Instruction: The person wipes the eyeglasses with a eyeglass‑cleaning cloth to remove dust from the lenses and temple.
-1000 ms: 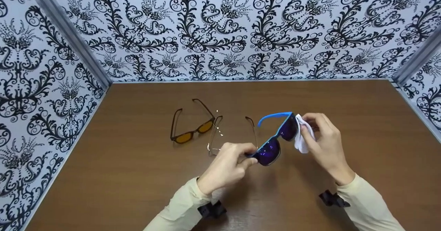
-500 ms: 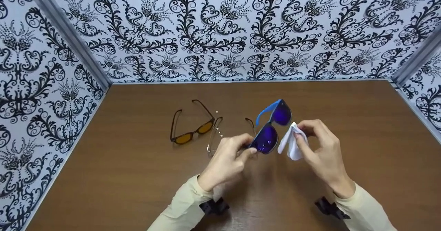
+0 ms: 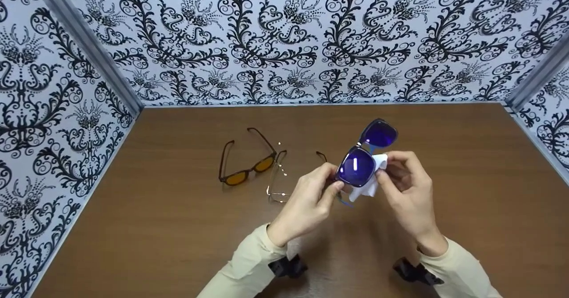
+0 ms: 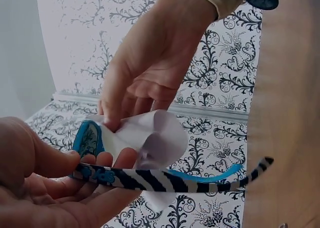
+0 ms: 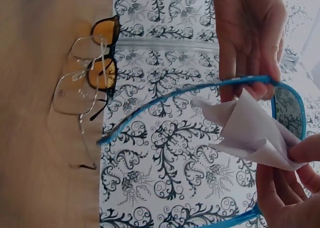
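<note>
My left hand [image 3: 310, 199] pinches a pair of sunglasses [image 3: 356, 167] at one hinge, holding them raised with the purple-blue lenses facing me. Their frame is blue behind, and one temple carries zebra stripes on its outer side, as the left wrist view shows. In my right hand [image 3: 410, 192] a white cloth [image 3: 365, 191] is pinched between thumb and fingers. The cloth sits at the back of the nearer lens, partly hidden by it in the head view. In the right wrist view the cloth [image 5: 255, 130] overlaps the lens edge, folded and crumpled.
Glasses with orange lenses [image 3: 237, 178] and a dark frame lie unfolded on the brown table [image 3: 178, 227]. Beside them are clear glasses with a thin metal frame [image 3: 279, 195], partly behind my left hand. Patterned panels [image 3: 284, 44] wall the table at the back and sides.
The sunglasses have turned to show their lenses more squarely and shifted slightly right. My right hand has brought the cloth from the far lens, away, then behind the nearer lens.
</note>
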Demonstrator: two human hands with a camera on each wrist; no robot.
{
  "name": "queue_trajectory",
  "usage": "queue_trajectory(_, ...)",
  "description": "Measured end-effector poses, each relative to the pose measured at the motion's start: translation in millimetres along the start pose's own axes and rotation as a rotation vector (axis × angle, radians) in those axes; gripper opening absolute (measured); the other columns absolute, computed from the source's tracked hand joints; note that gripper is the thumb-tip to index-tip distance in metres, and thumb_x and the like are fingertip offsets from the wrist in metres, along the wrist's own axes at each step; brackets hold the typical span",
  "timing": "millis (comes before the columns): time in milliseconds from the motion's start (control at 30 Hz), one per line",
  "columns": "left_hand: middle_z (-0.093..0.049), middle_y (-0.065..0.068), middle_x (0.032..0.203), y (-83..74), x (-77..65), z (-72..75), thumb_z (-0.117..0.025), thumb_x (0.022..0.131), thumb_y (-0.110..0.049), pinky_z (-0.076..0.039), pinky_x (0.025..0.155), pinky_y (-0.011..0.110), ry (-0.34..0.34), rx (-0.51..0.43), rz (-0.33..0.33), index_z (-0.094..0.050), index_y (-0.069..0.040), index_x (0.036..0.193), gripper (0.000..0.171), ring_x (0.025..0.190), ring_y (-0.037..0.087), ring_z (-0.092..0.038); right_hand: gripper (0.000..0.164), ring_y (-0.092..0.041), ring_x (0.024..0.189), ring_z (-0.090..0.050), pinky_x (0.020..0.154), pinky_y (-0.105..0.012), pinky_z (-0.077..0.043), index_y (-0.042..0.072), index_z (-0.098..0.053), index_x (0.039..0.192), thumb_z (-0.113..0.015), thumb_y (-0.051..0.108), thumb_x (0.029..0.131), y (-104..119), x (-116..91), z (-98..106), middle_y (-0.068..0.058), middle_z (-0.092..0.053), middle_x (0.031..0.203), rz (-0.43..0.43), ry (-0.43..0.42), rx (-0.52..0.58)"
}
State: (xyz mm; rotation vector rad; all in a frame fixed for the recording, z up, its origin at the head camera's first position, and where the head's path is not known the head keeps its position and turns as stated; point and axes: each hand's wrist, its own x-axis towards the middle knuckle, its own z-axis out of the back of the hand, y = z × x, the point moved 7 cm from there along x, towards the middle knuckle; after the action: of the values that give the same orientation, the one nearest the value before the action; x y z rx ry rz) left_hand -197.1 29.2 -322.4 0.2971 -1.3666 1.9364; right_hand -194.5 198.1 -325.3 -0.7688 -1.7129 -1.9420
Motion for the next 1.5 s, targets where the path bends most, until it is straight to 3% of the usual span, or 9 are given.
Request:
queue_trajectory(267,-0.067,0.012,0.085,12.8,-2.6,-1.4,-0.059,0.087,0.005,-0.052,0.068,0.018,0.015,0.012,0.155,-0.06,0.004,0.092,0.006,0.077,0.012,-0.065,0.028,-0.017,0.089,-0.065,0.077,-0.024,-0.053,-0.015,-0.054,0.102,-0.057,-0.028,0.077,5.3,0.1,-8.9,-0.015,-0.06,0.096,0.08,0.011,-0.054)
queue_trajectory(467,-0.069,0.007,0.077,20.1,-5.6,-0.1,-0.061,0.084,0.0,-0.051,0.06,0.02,0.0,0.191,0.221,-0.064,0.0,0.086,0.004,0.067,0.011,-0.065,0.029,-0.016,0.086,-0.063,0.079,-0.023,-0.053,-0.01,-0.06,0.097,-0.064,-0.026,0.073,8.3,-0.9,-15.4,-0.017,-0.06,0.093,0.191,0.033,-0.174)
queue_trajectory(567,-0.068,0.002,0.072,25.2,-7.0,-0.8,-0.059,0.085,-0.003,-0.047,0.056,0.018,-0.005,0.261,0.271,-0.064,-0.003,0.082,0.006,0.061,0.006,-0.061,0.028,-0.018,0.087,-0.061,0.08,-0.022,-0.052,-0.007,-0.062,0.095,-0.067,-0.023,0.072,8.8,-1.7,-18.0,-0.014,-0.061,0.092,0.243,0.038,-0.251)
queue_trajectory(700,-0.049,-0.007,0.057,32.5,-7.3,-1.1,-0.051,0.085,-0.003,-0.037,0.047,0.02,-0.027,0.297,0.325,-0.054,-0.008,0.07,0.016,0.05,0.006,-0.044,0.023,-0.019,0.085,-0.06,0.078,-0.021,-0.05,-0.004,-0.064,0.095,-0.068,-0.016,0.075,8.5,-3.0,-20.9,-0.012,-0.062,0.092,0.301,0.052,-0.311)
queue_trajectory(800,-0.035,-0.009,0.056,36.4,-8.2,-4.4,-0.046,0.087,-0.004,-0.03,0.045,0.022,-0.007,0.291,0.364,-0.045,-0.011,0.066,0.022,0.048,0.007,-0.036,0.01,-0.02,0.082,-0.059,0.077,-0.02,-0.05,-0.004,-0.064,0.096,-0.066,0.0,0.087,8.3,-4.2,-22.9,-0.012,-0.062,0.092,0.34,0.059,-0.338)
queue_trajectory(933,-0.033,-0.009,0.057,39.1,-11.0,-11.6,-0.045,0.09,-0.006,-0.028,0.043,0.023,0.045,0.27,0.41,-0.044,-0.012,0.067,0.025,0.049,0.008,-0.035,0.025,-0.022,0.081,-0.059,0.079,-0.017,-0.048,-0.004,-0.065,0.096,-0.057,0.021,0.097,7.1,-7.0,-26.8,-0.013,-0.062,0.093,0.384,0.052,-0.423)
queue_trajectory(1100,-0.032,-0.008,0.057,44.2,-12.9,-19.3,-0.044,0.092,-0.009,-0.03,0.044,0.026,0.088,0.278,0.451,-0.043,-0.013,0.065,0.027,0.051,0.013,-0.039,0.025,-0.023,0.078,-0.062,0.073,-0.026,-0.051,-0.001,-0.066,0.096,-0.056,0.021,0.097,6.5,-11.0,-35.0,-0.012,-0.063,0.091,0.439,-0.003,-0.566)
queue_trajectory(1267,-0.035,-0.008,0.056,52.8,-11.9,-23.8,-0.042,0.092,-0.01,-0.031,0.046,0.026,0.094,0.18,0.489,-0.043,-0.013,0.062,0.03,0.052,0.012,-0.04,0.023,-0.03,0.075,-0.063,0.064,-0.042,-0.053,-0.002,-0.067,0.098,-0.056,0.019,0.097,5.8,-12.5,-50.1,-0.016,-0.063,0.09,0.52,-0.05,-0.642)
queue_trajectory(1500,-0.048,-0.003,0.045,64.5,-11.7,-19.0,-0.037,0.097,-0.014,-0.038,0.047,0.022,0.074,-0.048,0.612,-0.053,-0.005,0.062,0.039,0.042,0.012,-0.054,0.023,-0.023,0.083,-0.063,0.073,-0.034,-0.051,0.003,-0.069,0.101,-0.055,0.021,0.099,-2.0,-13.6,-63.8,-0.01,-0.064,0.096,0.452,0.145,-0.529)
